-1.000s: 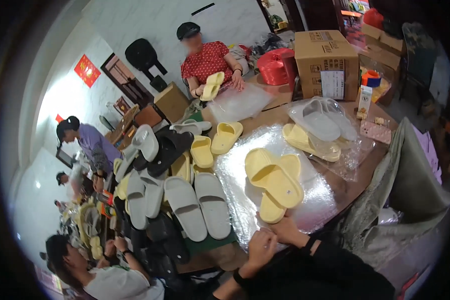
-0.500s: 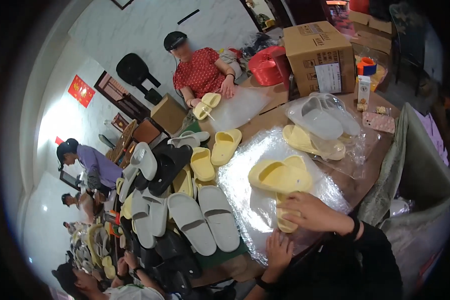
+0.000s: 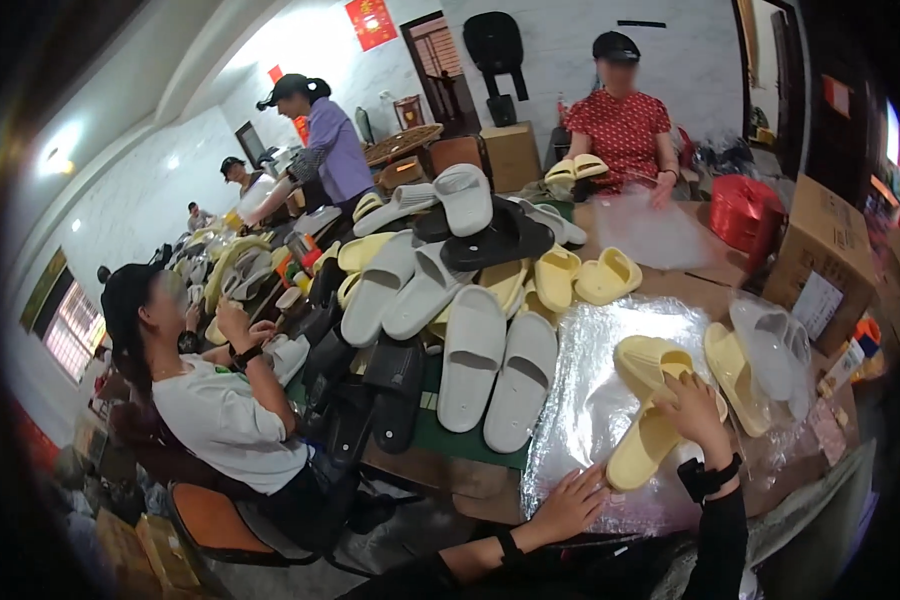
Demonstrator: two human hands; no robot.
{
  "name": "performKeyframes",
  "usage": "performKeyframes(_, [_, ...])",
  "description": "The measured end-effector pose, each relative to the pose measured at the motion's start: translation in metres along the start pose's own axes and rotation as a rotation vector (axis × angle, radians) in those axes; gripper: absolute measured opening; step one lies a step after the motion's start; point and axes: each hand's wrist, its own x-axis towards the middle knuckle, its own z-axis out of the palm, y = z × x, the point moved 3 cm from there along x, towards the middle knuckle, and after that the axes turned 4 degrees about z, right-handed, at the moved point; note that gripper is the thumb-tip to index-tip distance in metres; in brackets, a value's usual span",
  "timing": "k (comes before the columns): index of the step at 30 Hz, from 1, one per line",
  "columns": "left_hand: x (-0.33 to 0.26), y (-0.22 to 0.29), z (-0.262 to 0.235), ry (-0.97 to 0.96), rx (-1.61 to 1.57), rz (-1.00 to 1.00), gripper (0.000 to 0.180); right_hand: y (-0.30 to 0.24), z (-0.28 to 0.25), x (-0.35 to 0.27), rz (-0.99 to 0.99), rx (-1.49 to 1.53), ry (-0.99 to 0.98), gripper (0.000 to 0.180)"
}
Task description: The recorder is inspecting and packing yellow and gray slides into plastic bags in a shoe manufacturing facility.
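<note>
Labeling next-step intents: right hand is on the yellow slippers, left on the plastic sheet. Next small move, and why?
Probably lift the lower yellow slipper onto the upper one. The right hand rests where the two overlap, askew on the clear plastic sheet, while the left hand pins the sheet's near edge, so the pair looks not yet aligned.

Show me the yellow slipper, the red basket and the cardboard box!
yellow slipper (image 3: 638, 447): head view, on its sole.
red basket (image 3: 742, 214): head view, on its side wall.
cardboard box (image 3: 832, 235): head view, on its top.
</note>
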Motion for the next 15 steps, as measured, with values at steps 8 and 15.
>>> performKeyframes(8, [-0.001,0.005,0.006,0.037,-0.006,-0.003,0.035,-0.009,0.001,0.002,-0.083,-0.229,0.150,0.031])
performKeyframes(15, [0.001,0.005,-0.001,0.034,-0.064,0.021,0.033,-0.003,-0.020,-0.001,-0.088,-0.404,0.460,0.030])
